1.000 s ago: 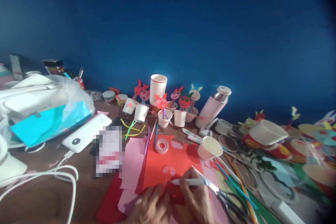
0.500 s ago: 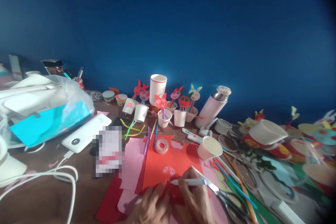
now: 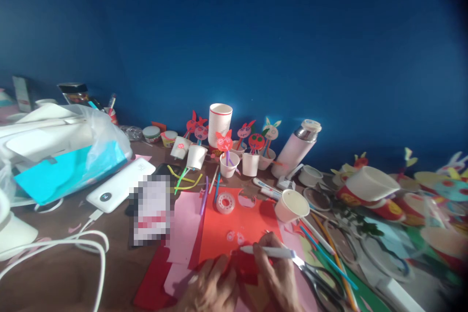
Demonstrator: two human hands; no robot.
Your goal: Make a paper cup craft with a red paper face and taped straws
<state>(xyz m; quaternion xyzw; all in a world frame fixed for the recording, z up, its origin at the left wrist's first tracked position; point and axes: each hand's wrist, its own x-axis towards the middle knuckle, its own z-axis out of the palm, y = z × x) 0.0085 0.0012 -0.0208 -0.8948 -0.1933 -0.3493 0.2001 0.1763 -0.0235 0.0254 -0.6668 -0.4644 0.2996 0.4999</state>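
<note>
My right hand [image 3: 275,270] grips a white marker pen [image 3: 272,252], its tip at the surface of a red sheet of paper [image 3: 215,224]. White drawn eyes [image 3: 235,238] and small marks show on the sheet near the tip. My left hand [image 3: 210,285] lies on the lower part of the paper, fingers spread and slightly bent, holding nothing. Partly behind my right hand, black-handled scissors [image 3: 318,278] rest on pink paper. A roll of tape [image 3: 225,203] sits on the red sheet, close to a round cut-out hole.
Paper cups with cut-paper animal heads on straws [image 3: 227,161] stand at the back, beside a pink thermos [image 3: 294,152]. A paper cup [image 3: 292,206] stands by the sheet's right edge. Leftward are a white power bank [image 3: 122,183], a cable [image 3: 100,253] and a bag [image 3: 102,131]. Craft clutter fills the right.
My right hand has moved the marker's tip slightly right and up over the sheet. My left hand stays almost in place.
</note>
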